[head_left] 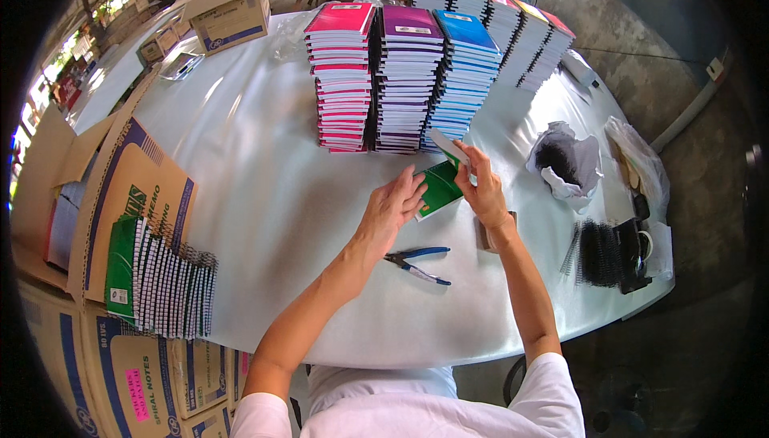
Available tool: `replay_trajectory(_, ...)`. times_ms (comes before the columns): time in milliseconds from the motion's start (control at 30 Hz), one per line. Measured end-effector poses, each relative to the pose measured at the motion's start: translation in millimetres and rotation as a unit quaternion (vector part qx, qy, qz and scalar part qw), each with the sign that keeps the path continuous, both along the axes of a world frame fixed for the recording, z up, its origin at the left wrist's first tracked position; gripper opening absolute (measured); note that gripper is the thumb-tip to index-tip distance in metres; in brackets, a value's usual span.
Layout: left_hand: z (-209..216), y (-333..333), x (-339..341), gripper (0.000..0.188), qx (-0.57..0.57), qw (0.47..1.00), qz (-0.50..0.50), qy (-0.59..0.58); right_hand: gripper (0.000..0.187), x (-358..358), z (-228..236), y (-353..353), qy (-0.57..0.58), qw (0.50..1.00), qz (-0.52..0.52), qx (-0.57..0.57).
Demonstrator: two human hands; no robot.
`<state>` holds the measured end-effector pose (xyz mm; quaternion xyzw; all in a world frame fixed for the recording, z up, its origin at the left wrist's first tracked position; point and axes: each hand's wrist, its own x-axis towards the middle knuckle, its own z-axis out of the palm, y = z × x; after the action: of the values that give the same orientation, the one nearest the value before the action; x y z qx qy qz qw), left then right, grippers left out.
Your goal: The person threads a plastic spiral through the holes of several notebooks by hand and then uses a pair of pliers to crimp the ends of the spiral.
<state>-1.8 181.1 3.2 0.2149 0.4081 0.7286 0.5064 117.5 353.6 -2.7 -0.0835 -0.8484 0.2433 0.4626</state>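
Pretty big pale worktop [296,278] here, with tall stacks of red, purple and blue notebooks [410,85] side by side toward the far side and a row of green notebooks [164,282] over at the left edge. The person's left grip [394,201] has fingers on the left edge of a green notebook [440,191] just in front of the stacks; can't tell if it's actually clamped. The right grip [485,188] is pinching a raised pale flap [447,148] above that notebook. Blue-handled pliers [424,253] lie spread between the forearms.
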Motion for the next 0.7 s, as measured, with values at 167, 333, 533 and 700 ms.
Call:
replay_trajectory(167, -31, 24, -12, 0.051, 0.032, 0.996, -0.045, -0.070, 0.048, 5, 2, -18, -0.214, 0.966, 0.132, 0.053)
replay_trajectory(333, -46, 17, -10, 0.039, 0.002, 0.997, -0.005, -0.074, 0.037, 5, 13, -12, -0.256, 0.947, 0.185, 0.052)
replay_trajectory(533, -37, 13, -8, 0.040, -0.031, 0.998, 0.002, -0.053, 0.027, -7, 29, 1, -0.279, 0.931, 0.233, -0.033)
replay_trajectory(700, -39, 11, -9, 0.041, -0.045, 0.998, 0.004, -0.041, 0.028, -13, 37, 7, -0.291, 0.919, 0.262, -0.039)
